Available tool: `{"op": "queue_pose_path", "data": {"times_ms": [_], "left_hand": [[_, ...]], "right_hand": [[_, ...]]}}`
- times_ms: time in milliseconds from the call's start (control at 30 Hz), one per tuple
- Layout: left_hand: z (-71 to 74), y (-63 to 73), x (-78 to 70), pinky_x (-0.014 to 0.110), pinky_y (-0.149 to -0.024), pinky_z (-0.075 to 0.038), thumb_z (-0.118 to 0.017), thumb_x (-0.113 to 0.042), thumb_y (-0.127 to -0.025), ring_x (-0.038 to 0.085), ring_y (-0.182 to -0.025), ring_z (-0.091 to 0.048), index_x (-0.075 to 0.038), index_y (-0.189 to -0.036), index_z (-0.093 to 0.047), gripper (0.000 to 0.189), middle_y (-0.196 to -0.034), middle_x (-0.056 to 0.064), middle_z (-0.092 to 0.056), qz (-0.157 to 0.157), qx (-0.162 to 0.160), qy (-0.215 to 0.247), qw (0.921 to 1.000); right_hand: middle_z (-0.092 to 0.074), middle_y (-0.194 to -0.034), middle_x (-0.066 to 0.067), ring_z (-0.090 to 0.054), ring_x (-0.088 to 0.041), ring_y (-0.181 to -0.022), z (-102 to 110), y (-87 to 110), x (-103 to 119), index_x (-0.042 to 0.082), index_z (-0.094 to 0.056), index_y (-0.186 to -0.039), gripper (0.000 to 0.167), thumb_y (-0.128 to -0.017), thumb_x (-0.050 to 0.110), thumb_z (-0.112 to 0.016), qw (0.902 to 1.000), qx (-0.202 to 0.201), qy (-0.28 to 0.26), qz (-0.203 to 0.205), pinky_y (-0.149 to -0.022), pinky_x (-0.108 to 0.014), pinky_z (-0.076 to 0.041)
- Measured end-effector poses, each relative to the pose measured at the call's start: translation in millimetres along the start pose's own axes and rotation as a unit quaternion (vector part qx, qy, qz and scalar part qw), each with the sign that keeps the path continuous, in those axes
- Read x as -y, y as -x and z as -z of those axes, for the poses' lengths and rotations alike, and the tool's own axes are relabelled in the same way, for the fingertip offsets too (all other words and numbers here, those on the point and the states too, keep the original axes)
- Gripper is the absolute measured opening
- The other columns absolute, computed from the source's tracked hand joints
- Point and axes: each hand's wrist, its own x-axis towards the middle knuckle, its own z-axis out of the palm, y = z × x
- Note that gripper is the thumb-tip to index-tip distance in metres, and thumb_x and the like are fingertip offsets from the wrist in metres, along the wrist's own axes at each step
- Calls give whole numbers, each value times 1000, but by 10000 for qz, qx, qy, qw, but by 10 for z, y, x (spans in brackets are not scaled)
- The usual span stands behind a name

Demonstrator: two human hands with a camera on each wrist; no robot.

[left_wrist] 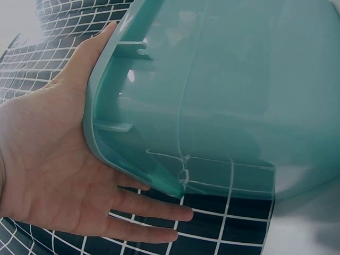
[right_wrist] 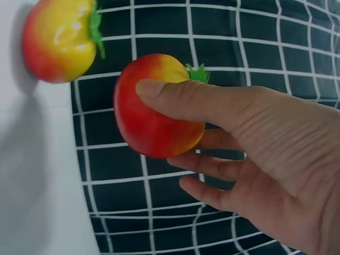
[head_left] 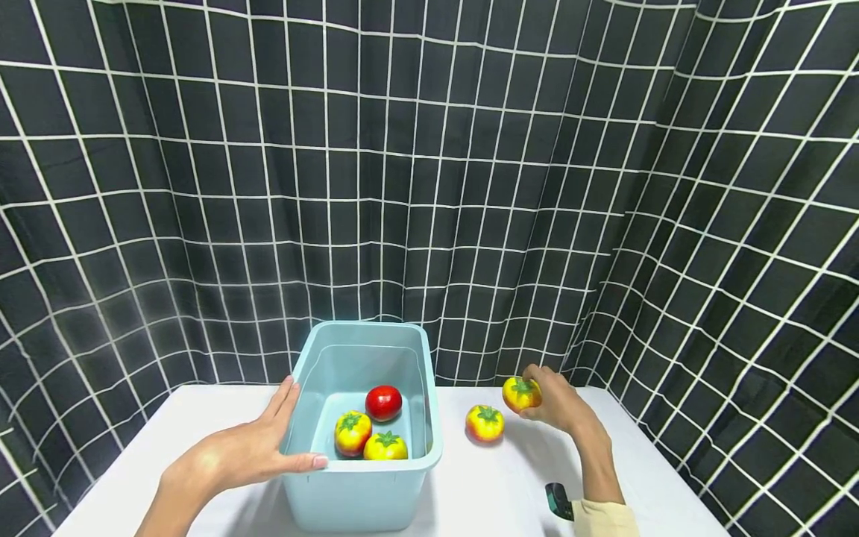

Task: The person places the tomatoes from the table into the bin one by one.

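Observation:
A light blue plastic bin (head_left: 359, 492) stands on the white table, its inside facing me. My left hand (head_left: 244, 453) rests against its near left corner, fingers straight along the left rim and the thumb over the front rim. Seen from the left wrist, the palm touches the outside of the rim (left_wrist: 91, 114). Two red-and-yellow tomatoes (head_left: 353, 432) and a red one (head_left: 383, 403) lie inside the bin. With thumb and fingers, my right hand (head_left: 562, 403) pinches a red-and-yellow tomato (right_wrist: 159, 119) with a green leafy top, apparently above the table. Another such tomato (head_left: 485, 424) sits just left of it.
A black cloth (head_left: 416, 186) with a white grid hangs behind the table and along both sides. The white tabletop (head_left: 496, 492) extends right of the bin. A dark device (head_left: 558, 500) is at the right wrist, by a cream sleeve (head_left: 604, 518).

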Motion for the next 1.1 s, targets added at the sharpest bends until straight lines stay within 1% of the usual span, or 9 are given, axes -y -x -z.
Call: {"op": "queue_pose_path", "data": {"times_ms": [167, 300, 533, 667, 800, 867, 967, 1033, 1100], "left_hand": [[5, 6, 2, 57, -91, -57, -68, -73, -87, 43, -128, -64, 2, -166, -3, 127, -176, 24, 2, 26, -54, -54, 10000], [8, 5, 0, 55, -88, -58, -67, -73, -87, 42, -126, -65, 2, -167, -2, 127, -176, 24, 2, 41, -46, -83, 9999], [3, 5, 1, 55, -89, -58, -68, -73, -87, 43, -130, -63, 3, -166, -1, 128, -175, 25, 3, 34, 12, -20, 10000], [2, 1, 0, 52, -86, -58, -68, -73, -87, 42, -127, -65, 3, -166, -2, 128, -175, 25, 3, 28, -11, -52, 10000], [6, 4, -3, 52, -87, -58, -68, -73, -87, 41, -127, -65, 3, -166, -2, 127, -175, 25, 3, 13, -26, -66, 10000], [8, 2, -4, 52, -87, -58, -68, -73, -87, 42, -129, -64, 2, -166, -2, 127, -175, 25, 3, 15, -18, -60, 10000], [9, 3, -3, 55, -90, -57, -67, -73, -87, 44, -131, -62, 2, -166, -2, 127, -175, 25, 3, 8, -13, -42, 10000], [9, 2, -2, 57, -91, -57, -67, -73, -87, 44, -132, -61, 2, -166, -2, 127, -175, 25, 3, 26, -1, -35, 10000], [7, 3, 1, 58, -92, -56, -68, -73, -87, 45, -133, -60, 2, -166, -2, 127, -175, 25, 3, 37, 8, -26, 10000]], "right_hand": [[-71, -106, -12, -61, -28, -97, 110, 6, 125, 7, -63, -117, 56, -72, 13, -96, 9998, -191, 47, 91, -88, -54, -58], [-73, -106, -11, -62, -29, -98, 176, 18, 215, 7, -64, -115, 55, -71, 13, -96, 9988, -434, 65, 214, -90, -54, -58], [-74, -120, -14, -67, -29, -98, 273, 56, 398, 7, -63, -126, 62, -74, 15, -95, 9952, -826, 173, 503, -92, -54, -58], [-74, -123, -16, -71, -28, -96, 313, 84, 521, 6, -60, -132, 69, -73, 13, -96, 9908, -1093, 286, 746, -90, -51, -61], [-74, -122, -15, -72, -24, -91, 323, 86, 634, 7, -58, -136, 74, -73, 15, -96, 9883, -1201, 334, 884, -89, -47, -62], [-75, -117, -13, -71, -21, -87, 326, 84, 687, 8, -59, -133, 72, -73, 17, -97, 9862, -1295, 391, 956, -89, -47, -62], [-76, -110, -10, -68, -18, -84, 329, 92, 762, 9, -64, -127, 66, -71, 18, -98, 9825, -1452, 451, 1077, -94, -52, -58], [-76, -108, -9, -68, -20, -86, 323, 99, 802, 9, -67, -123, 62, -70, 19, -99, 9795, -1558, 503, 1177, -96, -52, -55], [-76, -112, -10, -71, -25, -94, 313, 108, 836, 9, -69, -121, 61, -69, 21, -99, 9775, -1601, 558, 1255, -98, -53, -53]]}}
